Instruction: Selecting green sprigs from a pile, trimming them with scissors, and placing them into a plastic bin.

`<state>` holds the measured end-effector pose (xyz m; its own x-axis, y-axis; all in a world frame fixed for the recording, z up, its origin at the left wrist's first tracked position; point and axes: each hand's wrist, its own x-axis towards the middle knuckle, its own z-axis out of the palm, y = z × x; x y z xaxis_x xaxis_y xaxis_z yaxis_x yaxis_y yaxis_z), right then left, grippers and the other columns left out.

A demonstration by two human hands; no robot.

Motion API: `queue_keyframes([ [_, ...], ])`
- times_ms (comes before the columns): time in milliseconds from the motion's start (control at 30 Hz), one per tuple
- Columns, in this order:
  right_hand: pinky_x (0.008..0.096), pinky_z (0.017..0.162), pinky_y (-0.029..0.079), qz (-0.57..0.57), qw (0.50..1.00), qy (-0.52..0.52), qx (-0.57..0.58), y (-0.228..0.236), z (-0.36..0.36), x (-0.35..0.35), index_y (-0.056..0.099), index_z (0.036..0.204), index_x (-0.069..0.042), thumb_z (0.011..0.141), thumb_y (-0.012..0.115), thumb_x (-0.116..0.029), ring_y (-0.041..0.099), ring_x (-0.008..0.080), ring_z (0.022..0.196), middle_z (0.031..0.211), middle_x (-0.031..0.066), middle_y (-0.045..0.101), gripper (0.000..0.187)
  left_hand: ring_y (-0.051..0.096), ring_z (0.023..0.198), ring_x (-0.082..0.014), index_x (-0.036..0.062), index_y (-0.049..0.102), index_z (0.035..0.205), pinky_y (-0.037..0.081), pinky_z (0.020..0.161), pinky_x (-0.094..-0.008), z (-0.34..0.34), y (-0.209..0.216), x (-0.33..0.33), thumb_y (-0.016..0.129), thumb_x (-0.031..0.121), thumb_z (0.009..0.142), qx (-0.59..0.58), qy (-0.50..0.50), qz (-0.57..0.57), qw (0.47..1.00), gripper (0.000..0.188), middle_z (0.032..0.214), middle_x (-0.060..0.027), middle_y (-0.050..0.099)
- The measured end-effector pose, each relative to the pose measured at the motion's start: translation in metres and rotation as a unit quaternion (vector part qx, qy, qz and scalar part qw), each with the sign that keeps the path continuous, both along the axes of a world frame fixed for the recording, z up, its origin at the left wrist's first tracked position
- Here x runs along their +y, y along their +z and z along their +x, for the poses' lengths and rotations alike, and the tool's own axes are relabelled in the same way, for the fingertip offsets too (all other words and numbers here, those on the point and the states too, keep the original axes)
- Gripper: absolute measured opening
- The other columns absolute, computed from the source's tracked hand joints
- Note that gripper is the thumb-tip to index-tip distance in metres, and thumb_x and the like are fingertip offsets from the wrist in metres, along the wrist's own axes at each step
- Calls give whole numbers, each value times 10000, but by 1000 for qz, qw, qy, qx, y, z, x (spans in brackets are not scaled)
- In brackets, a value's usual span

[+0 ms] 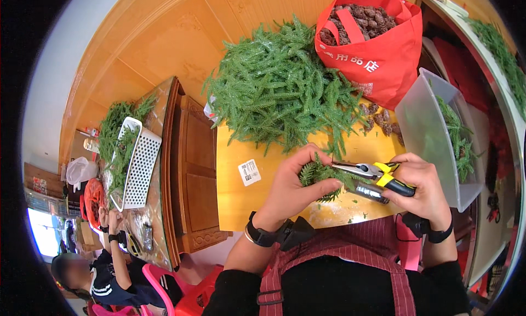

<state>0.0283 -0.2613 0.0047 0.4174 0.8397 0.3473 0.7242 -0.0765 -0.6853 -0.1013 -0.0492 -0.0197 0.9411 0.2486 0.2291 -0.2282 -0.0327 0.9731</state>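
My left hand (293,184) grips a small bunch of green fir-like sprigs (319,173) above the yellow tabletop (241,198). My right hand (419,187) holds yellow-and-black-handled pliers (372,173); their metal jaws point left and touch the sprigs. Just beyond my hands lies a large heap of the same green sprigs (279,91).
A red bag full of pine cones (370,39) stands at the back right, with loose cones (381,121) beside it. A clear plastic bin (435,135) with sprigs sits on the right. At left, another person (107,272) works at a glass-topped table holding a white basket (137,162).
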Motion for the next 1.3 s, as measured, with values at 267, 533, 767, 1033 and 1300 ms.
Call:
queue_keyframes([
  [267, 366, 754, 468, 3, 1000, 7, 1, 4, -1, 1, 513, 586, -15, 603, 718, -117, 502, 257, 530, 522, 80, 455, 230, 464, 864, -68, 52, 503, 900, 393, 767, -232, -4, -3, 8, 706, 33, 707, 44, -120, -94, 987, 281, 896, 14, 498],
  [533, 361, 723, 479, -24, 999, -41, -12, 10, -12, 2, 496, 587, -7, 597, 708, -61, 497, 275, 537, 531, 102, 459, 219, 497, 794, -180, 28, 530, 851, 393, 702, -277, 3, 5, -11, 682, -11, 661, -19, 103, 25, 994, 246, 835, -63, 512],
  [767, 370, 753, 465, -69, 995, -67, 16, 16, -16, 2, 549, 635, -11, 606, 721, -98, 552, 296, 639, 603, 106, 538, 196, 520, 778, -197, 14, 563, 880, 421, 656, -293, 0, 6, -1, 631, -24, 683, -83, 150, 223, 960, 212, 802, -74, 522],
  [1033, 379, 784, 443, -14, 999, 39, -4, 12, 1, 0, 585, 654, -21, 593, 737, -119, 586, 307, 817, 661, 82, 590, 191, 466, 626, -40, 42, 554, 849, 361, 505, -156, -5, 4, 9, 608, 35, 766, 77, -106, -218, 967, 99, 865, 6, 491],
  [1300, 371, 751, 457, 2, 999, 26, 20, -2, 1, -2, 563, 622, -25, 579, 744, -110, 579, 275, 710, 610, 81, 561, 205, 430, 633, -62, 47, 544, 820, 317, 515, -177, -5, 1, 7, 635, 126, 726, 97, -127, -264, 951, 153, 810, -13, 468],
])
